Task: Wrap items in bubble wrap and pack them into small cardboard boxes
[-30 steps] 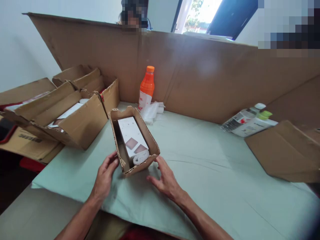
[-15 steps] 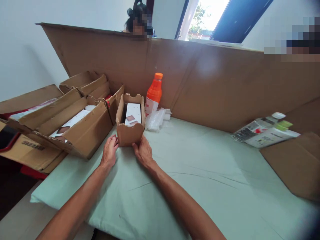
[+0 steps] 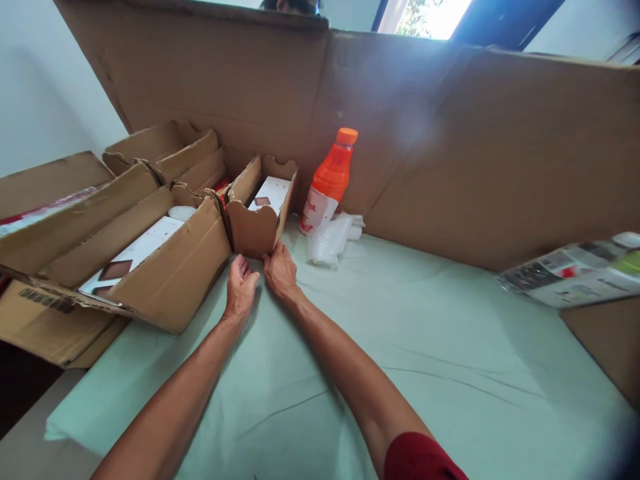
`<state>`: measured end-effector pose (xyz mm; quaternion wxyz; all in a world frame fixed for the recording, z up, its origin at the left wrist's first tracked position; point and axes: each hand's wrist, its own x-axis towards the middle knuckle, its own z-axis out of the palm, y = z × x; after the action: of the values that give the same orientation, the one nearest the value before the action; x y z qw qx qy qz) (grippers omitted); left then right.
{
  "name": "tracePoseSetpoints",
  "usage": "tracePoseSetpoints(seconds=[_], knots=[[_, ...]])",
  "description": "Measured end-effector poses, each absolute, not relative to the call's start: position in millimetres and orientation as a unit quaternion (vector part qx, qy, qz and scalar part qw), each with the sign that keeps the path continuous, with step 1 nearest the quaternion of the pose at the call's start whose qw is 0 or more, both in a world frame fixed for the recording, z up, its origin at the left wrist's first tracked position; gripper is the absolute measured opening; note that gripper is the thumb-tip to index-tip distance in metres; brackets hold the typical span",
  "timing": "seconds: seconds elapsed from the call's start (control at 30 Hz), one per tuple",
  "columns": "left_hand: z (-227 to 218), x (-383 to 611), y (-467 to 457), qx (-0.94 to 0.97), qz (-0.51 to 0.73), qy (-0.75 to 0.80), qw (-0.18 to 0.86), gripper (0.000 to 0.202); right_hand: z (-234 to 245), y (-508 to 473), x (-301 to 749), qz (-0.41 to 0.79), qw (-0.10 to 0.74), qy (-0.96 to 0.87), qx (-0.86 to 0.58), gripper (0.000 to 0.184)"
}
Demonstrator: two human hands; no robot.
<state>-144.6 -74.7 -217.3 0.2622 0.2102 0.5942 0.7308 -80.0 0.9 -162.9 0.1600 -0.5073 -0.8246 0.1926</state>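
Note:
A narrow open-topped cardboard box (image 3: 254,232) stands on the green-covered table, with a white printed carton (image 3: 274,193) inside. My right hand (image 3: 281,270) is at its lower front right corner, fingers curled against the cardboard. Just below the front left edge, my left hand (image 3: 242,285) has its thumb and fingers apart and holds nothing; it appears slightly clear of the box. On the left, a larger cardboard box (image 3: 185,267) touches or nearly touches the narrow one and holds another white carton (image 3: 143,250) and a round white item (image 3: 182,213).
An orange bottle (image 3: 330,177) and crumpled bubble wrap (image 3: 330,241) stand right of the narrow box. Tall cardboard (image 3: 425,140) walls the back. Clear plastic packaging (image 3: 575,273) lies at the right, by a cardboard flap (image 3: 607,340). Part of a person's head shows behind the wall.
The narrow box has moved back and left, up against the larger boxes, and is turned. My left hand has come off its side. The view has tilted down.

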Motion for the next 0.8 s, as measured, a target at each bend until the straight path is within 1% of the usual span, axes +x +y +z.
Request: tracePoseSetpoints(seconds=[0.17, 0.27, 0.33, 0.43, 0.5, 0.57, 0.67, 0.7, 0.73, 0.8], knots=[[-225, -144, -82, 0.256, 0.716, 0.605, 0.236, 0.059, -165, 5, -85, 0.190, 0.157, -0.828, -0.504, 0.042], [-225, -144, -84, 0.276, 0.696, 0.627, 0.215, 0.056, -170, -8, -71, 0.183, 0.160, -0.843, -0.480, 0.049], [-224, -146, -84, 0.289, 0.676, 0.647, 0.201, 0.056, -176, -22, -55, 0.170, 0.155, -0.874, -0.428, 0.054], [-216, -145, -87, 0.317, 0.633, 0.679, 0.194, 0.056, -188, -50, -23, 0.132, 0.142, -0.928, -0.319, 0.046], [-207, -142, -93, 0.348, 0.596, 0.696, 0.198, 0.056, -194, -74, 4, 0.095, 0.145, -0.947, -0.272, 0.042], [-199, -136, -102, 0.393, 0.554, 0.705, 0.203, 0.054, -196, -103, 35, 0.049, 0.155, -0.958, -0.237, 0.043], [-203, -126, -113, 0.503, 0.458, 0.708, 0.190, 0.041, -198, -146, 82, -0.017, 0.159, -0.969, -0.189, 0.044], [-208, -121, -116, 0.566, 0.386, 0.713, 0.147, 0.039, -199, -157, 98, -0.034, 0.155, -0.972, -0.173, 0.042], [-216, -114, -121, 0.618, 0.322, 0.710, 0.097, 0.042, -199, -164, 117, -0.042, 0.149, -0.976, -0.153, 0.040], [-231, -96, -137, 0.688, 0.234, 0.687, 0.032, 0.055, -196, -166, 161, -0.028, 0.140, -0.980, -0.136, 0.033]])
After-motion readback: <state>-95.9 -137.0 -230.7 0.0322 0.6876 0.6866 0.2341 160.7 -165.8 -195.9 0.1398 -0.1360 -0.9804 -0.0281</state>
